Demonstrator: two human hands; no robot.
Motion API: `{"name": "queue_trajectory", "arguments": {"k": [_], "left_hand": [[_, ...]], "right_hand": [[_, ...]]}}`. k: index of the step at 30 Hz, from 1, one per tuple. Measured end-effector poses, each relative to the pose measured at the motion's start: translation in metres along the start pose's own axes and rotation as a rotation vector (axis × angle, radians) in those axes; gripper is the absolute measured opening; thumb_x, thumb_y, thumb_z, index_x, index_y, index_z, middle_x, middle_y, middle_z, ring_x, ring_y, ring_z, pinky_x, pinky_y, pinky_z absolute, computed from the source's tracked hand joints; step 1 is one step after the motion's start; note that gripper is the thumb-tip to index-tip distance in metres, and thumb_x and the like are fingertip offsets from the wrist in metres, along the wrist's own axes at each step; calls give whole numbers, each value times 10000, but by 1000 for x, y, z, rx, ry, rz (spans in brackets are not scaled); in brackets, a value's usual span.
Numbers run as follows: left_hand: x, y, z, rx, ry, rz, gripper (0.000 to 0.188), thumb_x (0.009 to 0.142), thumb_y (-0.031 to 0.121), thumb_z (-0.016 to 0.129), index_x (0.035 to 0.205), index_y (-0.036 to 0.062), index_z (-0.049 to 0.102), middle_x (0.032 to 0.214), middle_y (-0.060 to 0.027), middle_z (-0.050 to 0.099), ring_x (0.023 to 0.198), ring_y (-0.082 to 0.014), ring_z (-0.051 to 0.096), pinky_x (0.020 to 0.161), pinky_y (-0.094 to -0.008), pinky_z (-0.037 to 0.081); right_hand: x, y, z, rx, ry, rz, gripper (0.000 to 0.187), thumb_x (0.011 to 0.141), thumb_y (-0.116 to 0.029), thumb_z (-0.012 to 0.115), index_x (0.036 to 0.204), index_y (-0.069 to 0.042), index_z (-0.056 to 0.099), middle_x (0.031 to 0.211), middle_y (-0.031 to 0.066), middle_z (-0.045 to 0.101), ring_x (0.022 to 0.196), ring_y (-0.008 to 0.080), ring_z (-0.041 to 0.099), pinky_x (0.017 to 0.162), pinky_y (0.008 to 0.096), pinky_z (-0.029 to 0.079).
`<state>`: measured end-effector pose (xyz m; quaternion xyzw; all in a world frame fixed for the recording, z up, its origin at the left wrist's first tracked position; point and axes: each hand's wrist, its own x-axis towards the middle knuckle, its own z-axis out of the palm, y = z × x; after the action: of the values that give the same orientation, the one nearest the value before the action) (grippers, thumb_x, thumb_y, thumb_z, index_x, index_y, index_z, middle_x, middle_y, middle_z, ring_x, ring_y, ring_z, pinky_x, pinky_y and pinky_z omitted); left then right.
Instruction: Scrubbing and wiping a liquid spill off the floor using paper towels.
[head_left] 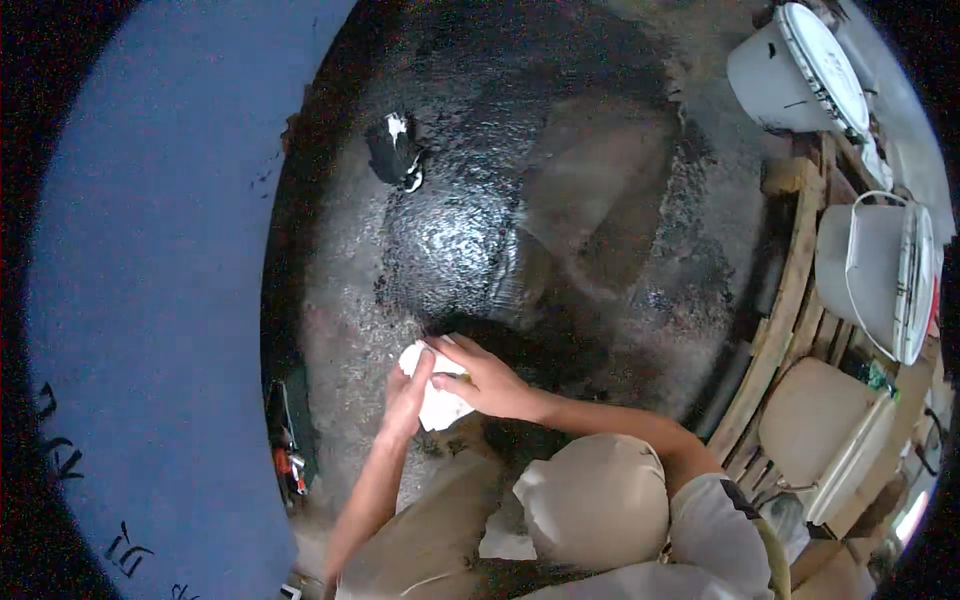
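Note:
A crumpled white cloth or paper wipe [440, 408] is bunched between my two hands, low over the floor in front of my knees. My left hand [404, 393] closes round its left side, the thumb laid along it. From the right, my right hand [483, 378] presses on it with bent fingers. A small yellowish spot shows by the right thumb; what it is I cannot make out. Farther off on the wet floor [455, 235] lies a dark lump with white patches [392, 152], its kind unclear.
A large blue panel [170, 280] fills the left side. By its lower edge lies a dark tray-like thing with red and white items [290, 465]. Along the right, a wooden pallet [790, 290] bears white lidded buckets [870, 265] and a beige container [815, 415]. Another bucket [775, 80] sits farther back.

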<state>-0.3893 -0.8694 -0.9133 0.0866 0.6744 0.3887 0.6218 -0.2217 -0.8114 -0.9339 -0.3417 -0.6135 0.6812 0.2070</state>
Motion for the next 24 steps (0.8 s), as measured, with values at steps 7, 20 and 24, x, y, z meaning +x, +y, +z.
{"name": "queue_trajectory", "arguments": {"k": [7, 20, 24], "left_hand": [[0, 15, 37, 29, -46, -52, 391, 900, 230, 756, 1177, -24, 650, 1075, -101, 716, 924, -167, 690, 821, -303, 557], [18, 36, -3, -102, 165, 47, 362, 917, 233, 732, 1176, -3, 642, 1068, -95, 709, 882, -180, 699, 763, -324, 584], [13, 27, -7, -50, 259, 48, 380, 922, 219, 723, 1202, -18, 624, 1085, -104, 703, 911, -181, 693, 786, -322, 578]], "right_hand": [[-31, 17, -76, 92, 430, 419, 399, 951, -190, 665, 1292, 6, 598, 1013, 82, 703, 866, 138, 640, 766, 312, 532], [-67, 107, -181, -996, 483, -157, 477, 870, -167, 596, 1340, -95, 558, 1426, 206, 485, 1322, 433, 434, 1136, 564, 303], [-113, 114, -101, -959, -109, -250, 485, 831, -165, 630, 1311, -202, 566, 1424, 117, 490, 1322, 340, 460, 1034, 509, 407]]}}
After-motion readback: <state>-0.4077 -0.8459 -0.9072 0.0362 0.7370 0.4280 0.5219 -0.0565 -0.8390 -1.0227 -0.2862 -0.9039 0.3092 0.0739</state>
